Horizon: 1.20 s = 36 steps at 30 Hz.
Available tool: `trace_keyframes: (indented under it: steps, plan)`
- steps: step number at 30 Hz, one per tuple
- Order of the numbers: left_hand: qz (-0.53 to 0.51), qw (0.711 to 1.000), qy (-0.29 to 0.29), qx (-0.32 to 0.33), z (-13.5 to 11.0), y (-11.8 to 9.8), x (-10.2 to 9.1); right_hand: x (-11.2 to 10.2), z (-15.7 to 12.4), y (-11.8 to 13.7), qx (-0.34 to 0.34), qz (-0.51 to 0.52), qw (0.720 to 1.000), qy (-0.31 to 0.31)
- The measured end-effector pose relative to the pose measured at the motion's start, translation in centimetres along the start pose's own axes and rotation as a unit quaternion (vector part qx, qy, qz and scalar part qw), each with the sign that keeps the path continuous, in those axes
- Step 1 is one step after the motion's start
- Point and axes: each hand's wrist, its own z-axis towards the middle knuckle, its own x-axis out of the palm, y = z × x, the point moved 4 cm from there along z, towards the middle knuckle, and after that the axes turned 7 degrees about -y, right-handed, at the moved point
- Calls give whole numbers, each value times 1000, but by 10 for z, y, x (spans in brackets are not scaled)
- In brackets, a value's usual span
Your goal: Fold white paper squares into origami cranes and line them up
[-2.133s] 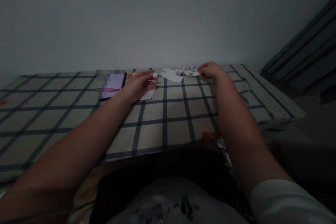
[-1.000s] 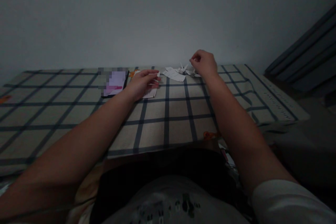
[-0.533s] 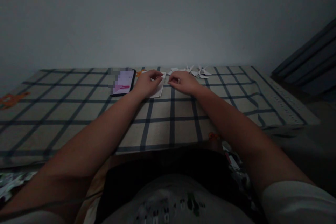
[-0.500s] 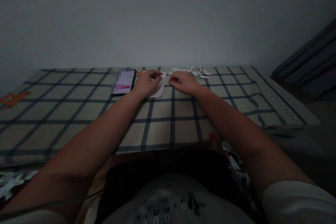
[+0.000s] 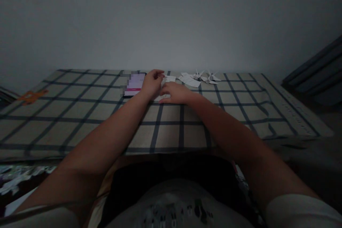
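A white sheet of paper, partly hidden by both hands, lies on the checked tablecloth. My left hand rests over its left part, fingers loosely curved and a little apart. From the right, my right hand reaches across the near part of the sheet, touching it with thumb and fingers spread. Whether either hand pinches an edge is hard to see in the dim light. Just right of the sheet are a loose folded white paper and two folded paper cranes, one left, the other right.
A phone with a lit screen lies left of my left hand. Checked cloth covers the table, with an orange figure at its left. A pale wall rises behind; a dark ridged object stands at right.
My right hand has moved left onto the paper, its fingers going from curled together to spread. My left hand stays over the sheet. The view has shifted slightly.
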Motion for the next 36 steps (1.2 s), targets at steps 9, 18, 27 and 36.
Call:
trace_keyframes:
  steps: [9, 18, 27, 36]
  plan:
    - [75, 993, 11, 92, -22, -46, 2, -7, -10, -11, 86, -38, 993, -69]
    - [82, 982, -35, 164, -28, -62, -4, 0, -4, -30, 146, 165, 961, -168]
    - [168, 909, -81, 372, -28, -68, -7, 2, -5, -38, 246, 401, 852, -230]
    - [274, 925, 38, 260, -31, -64, 1, 4, -7, -49, 274, 476, 773, -319]
